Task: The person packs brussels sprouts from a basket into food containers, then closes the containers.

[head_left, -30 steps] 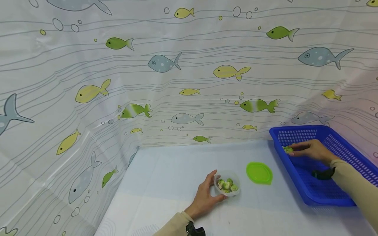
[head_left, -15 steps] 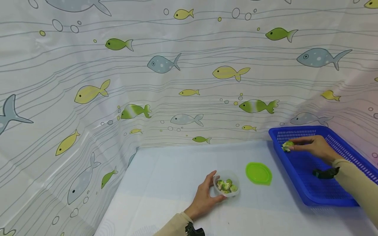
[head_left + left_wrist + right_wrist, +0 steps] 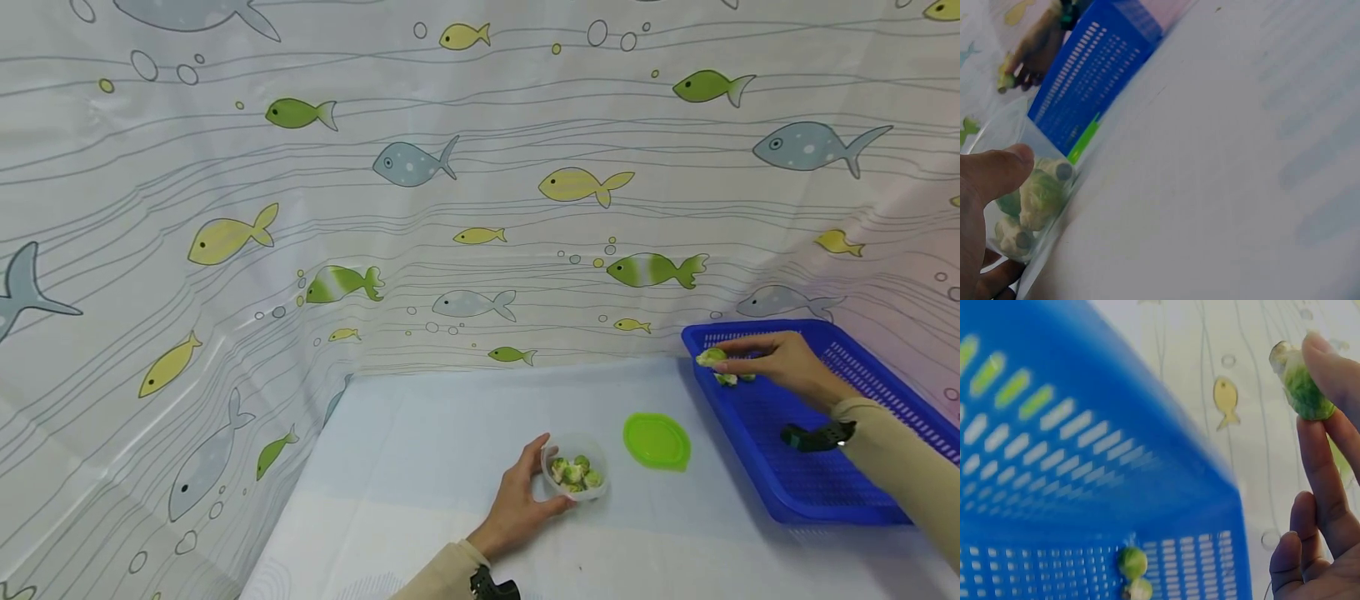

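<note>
Head: left hand (image 3: 517, 504), lower centre, thumb and fingers gripping bowl (image 3: 598, 452) of sprouts (image 3: 573, 473). Right hand (image 3: 795, 367), far right, pinching single sprout (image 3: 711, 357) near left rim of basket (image 3: 776, 502); loose sprouts (image 3: 725, 379) beneath, partly hidden. Lid (image 3: 657, 442) between.

Left wrist: left hand cut off at left edge, lower fingers partly hidden; right hand dim, upper left.

Right wrist: single sprout upper right, between thumb and fingertips; other fingers bent, hand cut off by right edge.
</note>
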Demonstrator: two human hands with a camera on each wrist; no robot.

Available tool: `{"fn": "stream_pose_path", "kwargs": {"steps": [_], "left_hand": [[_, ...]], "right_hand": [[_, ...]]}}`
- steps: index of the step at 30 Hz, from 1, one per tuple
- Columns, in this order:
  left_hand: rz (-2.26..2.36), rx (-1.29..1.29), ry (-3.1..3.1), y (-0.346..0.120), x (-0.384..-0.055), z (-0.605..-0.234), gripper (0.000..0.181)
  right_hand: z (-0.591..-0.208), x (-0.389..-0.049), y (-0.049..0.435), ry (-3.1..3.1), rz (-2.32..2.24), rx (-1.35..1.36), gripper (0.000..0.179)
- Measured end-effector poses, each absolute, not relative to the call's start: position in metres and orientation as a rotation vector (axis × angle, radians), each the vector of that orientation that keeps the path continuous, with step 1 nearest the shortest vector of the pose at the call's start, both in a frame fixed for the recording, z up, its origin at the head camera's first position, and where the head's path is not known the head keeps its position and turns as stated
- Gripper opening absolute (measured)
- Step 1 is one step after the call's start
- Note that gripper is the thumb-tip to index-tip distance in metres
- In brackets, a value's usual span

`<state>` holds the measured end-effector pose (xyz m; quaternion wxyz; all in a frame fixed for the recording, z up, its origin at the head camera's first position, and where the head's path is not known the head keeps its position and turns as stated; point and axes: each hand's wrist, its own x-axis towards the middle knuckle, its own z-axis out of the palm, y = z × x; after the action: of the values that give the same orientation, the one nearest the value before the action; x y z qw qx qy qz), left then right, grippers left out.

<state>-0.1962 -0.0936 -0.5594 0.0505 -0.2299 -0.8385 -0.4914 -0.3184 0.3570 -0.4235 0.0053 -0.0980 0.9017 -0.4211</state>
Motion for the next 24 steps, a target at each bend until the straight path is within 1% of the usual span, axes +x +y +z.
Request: {"fn": "stream_pose_path", "kwargs": {"steps": [9,18,24], "left_hand": [[-1.471,-0.715,-2.539,-0.094,-0.194,-0.560,0.096],[-1.478,-0.708,-2.543,-0.093,-0.195,-0.561,0.096],[-1.484,-0.706,-2.553,-0.093,-0.195,-0.560,0.097]], "right_hand": [[-0.420,-0.308,0.322,2.725,-1.444,-0.442,0.047],[-0.425,-0.298,0.284,2.649,-1.435,-0.508,0.044],[-0.431,-0.289,0.258,2.595,-1.473,-0.576,0.039]]}}
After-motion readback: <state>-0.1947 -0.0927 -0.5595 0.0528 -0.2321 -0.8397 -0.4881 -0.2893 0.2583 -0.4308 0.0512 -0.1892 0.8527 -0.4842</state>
